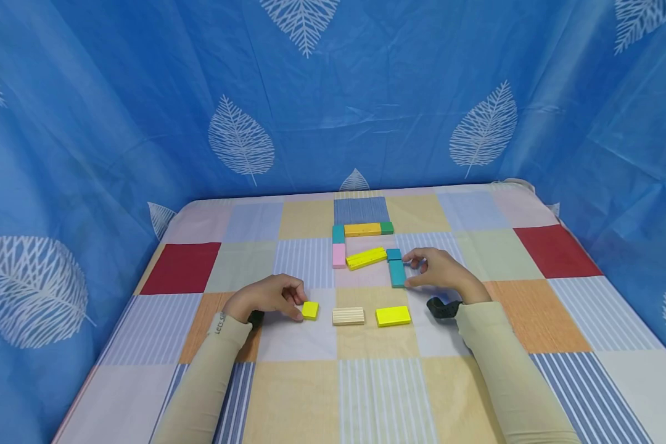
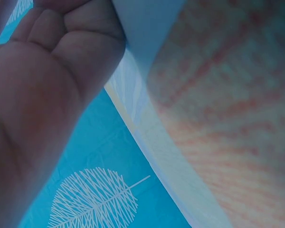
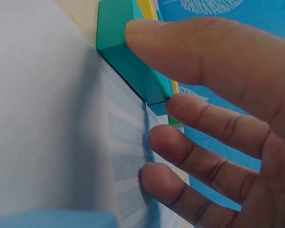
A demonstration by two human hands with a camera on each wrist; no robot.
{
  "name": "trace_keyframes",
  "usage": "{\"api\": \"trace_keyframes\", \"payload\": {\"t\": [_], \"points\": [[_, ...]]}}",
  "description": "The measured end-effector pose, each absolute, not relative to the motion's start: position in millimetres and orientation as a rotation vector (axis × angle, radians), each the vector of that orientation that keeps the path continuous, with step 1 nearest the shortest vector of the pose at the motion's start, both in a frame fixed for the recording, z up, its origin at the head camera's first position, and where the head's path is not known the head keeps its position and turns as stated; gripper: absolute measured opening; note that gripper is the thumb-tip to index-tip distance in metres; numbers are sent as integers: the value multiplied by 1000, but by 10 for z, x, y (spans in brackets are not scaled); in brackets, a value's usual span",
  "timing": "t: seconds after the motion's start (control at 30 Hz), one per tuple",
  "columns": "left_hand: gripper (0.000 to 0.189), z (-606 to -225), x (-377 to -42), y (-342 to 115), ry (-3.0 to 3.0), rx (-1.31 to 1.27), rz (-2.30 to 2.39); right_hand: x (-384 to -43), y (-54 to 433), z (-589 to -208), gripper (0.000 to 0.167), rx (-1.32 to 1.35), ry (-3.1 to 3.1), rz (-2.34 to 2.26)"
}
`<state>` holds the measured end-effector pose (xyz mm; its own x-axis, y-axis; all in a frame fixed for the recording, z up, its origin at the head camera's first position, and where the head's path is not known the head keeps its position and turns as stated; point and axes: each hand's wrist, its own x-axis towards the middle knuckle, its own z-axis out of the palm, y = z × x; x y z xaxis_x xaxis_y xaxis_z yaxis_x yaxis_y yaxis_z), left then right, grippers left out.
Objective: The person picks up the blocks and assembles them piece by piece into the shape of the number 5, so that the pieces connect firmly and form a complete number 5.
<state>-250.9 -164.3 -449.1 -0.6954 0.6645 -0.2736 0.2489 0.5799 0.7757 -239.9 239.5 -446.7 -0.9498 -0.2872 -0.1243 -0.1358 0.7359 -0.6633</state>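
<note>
Two pale sleeves (image 1: 211,379) reach in over a patchwork cloth (image 1: 377,401). Nearest are three blocks in a loose row: the left hand (image 1: 272,296) pinches the small yellow block (image 1: 311,311) between thumb and forefinger, their gap narrow; to that hand's right lies a ribbed pale block (image 1: 348,316), and past it, nearer the right hand, a plain yellow block (image 1: 393,316).

A little farther off, the right hand (image 1: 437,269) is fairly wide, fingers loosely spread. Its thumb touches the long teal block (image 1: 396,274), while the forefinger reaches the small teal block (image 1: 394,254) set against that one's far end (the right wrist view shows the thumb pad on the teal side).

Left of the right hand's fingertips, a slanted yellow block (image 1: 366,258) runs toward a pink block (image 1: 338,256). Beyond both hands, another teal block (image 1: 338,234) adjoins the pink one, then come an orange block (image 1: 362,230) and a green block (image 1: 386,228). Behind everything hangs a blue curtain (image 1: 361,92) printed with white leaves.
</note>
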Motion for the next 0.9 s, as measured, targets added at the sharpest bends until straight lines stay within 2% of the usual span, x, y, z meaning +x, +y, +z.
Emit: {"api": "trace_keyframes", "payload": {"t": [0.9], "points": [[22, -4486, -2516, -1641, 2262, 730, 981, -2396, 2364, -4463, 48, -310, 2725, -1021]]}}
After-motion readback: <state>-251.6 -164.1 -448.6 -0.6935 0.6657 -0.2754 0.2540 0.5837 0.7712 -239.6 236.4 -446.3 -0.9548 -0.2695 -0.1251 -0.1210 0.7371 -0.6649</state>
